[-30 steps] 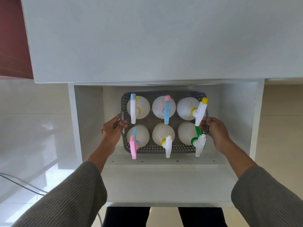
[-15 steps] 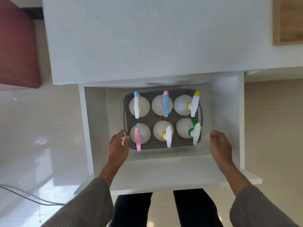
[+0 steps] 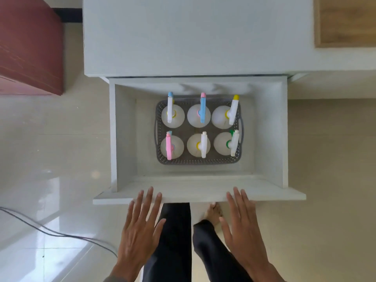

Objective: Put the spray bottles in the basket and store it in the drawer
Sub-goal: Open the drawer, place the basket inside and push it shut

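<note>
Lying across the pale tiled floor (image 3: 50,151) at far left is a dark cable (image 3: 50,233), with a dark red cabinet (image 3: 30,43) above it in view; neither blocks the white drawer (image 3: 264,186), which stands pulled out beneath a white cabinet top (image 3: 193,35). Further right, the left hand (image 3: 140,233) is spread flat with fingers wide, holding nothing, its fingertips overlapping the drawer's front panel. Beyond it, well apart, the grey perforated basket (image 3: 198,160) sits on the drawer floor, holding 6 white spray bottles (image 3: 198,145) upright in 2 rows of 3, their trigger heads white, blue and pink with yellow, pink or green collars. The right hand (image 3: 244,235) is likewise splayed and empty at the panel edge. A wooden board (image 3: 345,21) lies at upper right.
</note>
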`<state>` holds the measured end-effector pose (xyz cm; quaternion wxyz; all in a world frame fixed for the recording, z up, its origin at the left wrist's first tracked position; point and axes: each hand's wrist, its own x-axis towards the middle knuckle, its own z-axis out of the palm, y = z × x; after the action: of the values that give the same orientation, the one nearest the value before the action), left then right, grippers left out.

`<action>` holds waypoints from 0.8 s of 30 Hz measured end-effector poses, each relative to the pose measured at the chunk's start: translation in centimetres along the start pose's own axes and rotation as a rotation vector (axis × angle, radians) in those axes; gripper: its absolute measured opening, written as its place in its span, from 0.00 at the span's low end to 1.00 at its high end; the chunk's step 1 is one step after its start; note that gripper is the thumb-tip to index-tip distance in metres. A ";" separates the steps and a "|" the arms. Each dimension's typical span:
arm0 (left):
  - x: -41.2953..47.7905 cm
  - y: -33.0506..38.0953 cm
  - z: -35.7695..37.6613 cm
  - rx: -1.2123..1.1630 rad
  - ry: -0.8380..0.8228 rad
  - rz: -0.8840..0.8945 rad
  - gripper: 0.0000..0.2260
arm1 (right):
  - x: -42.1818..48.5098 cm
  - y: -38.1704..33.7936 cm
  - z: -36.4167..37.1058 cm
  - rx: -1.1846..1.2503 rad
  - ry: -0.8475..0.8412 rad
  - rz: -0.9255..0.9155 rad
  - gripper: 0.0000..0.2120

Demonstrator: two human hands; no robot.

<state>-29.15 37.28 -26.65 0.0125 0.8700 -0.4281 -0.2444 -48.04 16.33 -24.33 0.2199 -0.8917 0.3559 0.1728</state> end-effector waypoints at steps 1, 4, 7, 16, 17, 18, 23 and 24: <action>-0.5 0.3 0.4 0.022 -0.021 -0.003 0.29 | -0.6 0.3 0.6 -0.036 -0.023 -0.010 0.29; -0.8 1.2 1.5 0.090 -0.070 -0.035 0.33 | -1.0 1.0 1.9 -0.104 -0.060 -0.015 0.30; -0.6 1.7 2.2 0.110 -0.072 -0.061 0.36 | -0.7 1.5 2.8 -0.130 -0.056 -0.029 0.31; 0.7 1.1 1.9 0.116 -0.072 -0.053 0.34 | 0.8 1.6 2.7 -0.103 -0.021 -0.033 0.37; 1.1 1.1 1.7 0.112 -0.069 -0.060 0.35 | 1.2 1.6 2.5 -0.107 -0.023 -0.033 0.37; 1.5 1.2 1.5 0.111 -0.064 -0.062 0.36 | 1.5 1.6 2.3 -0.110 -0.026 -0.033 0.37; 3.9 0.8 0.2 0.108 -0.041 -0.055 0.39 | 3.8 0.9 0.6 -0.129 -0.015 -0.033 0.35; 4.4 0.7 -0.1 0.105 -0.034 -0.054 0.39 | 4.4 0.7 0.3 -0.129 -0.013 -0.030 0.36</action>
<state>-27.39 33.49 -28.26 -0.0470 0.8763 -0.4170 -0.2366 -45.57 13.57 -26.78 0.1666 -0.9082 0.3292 0.1977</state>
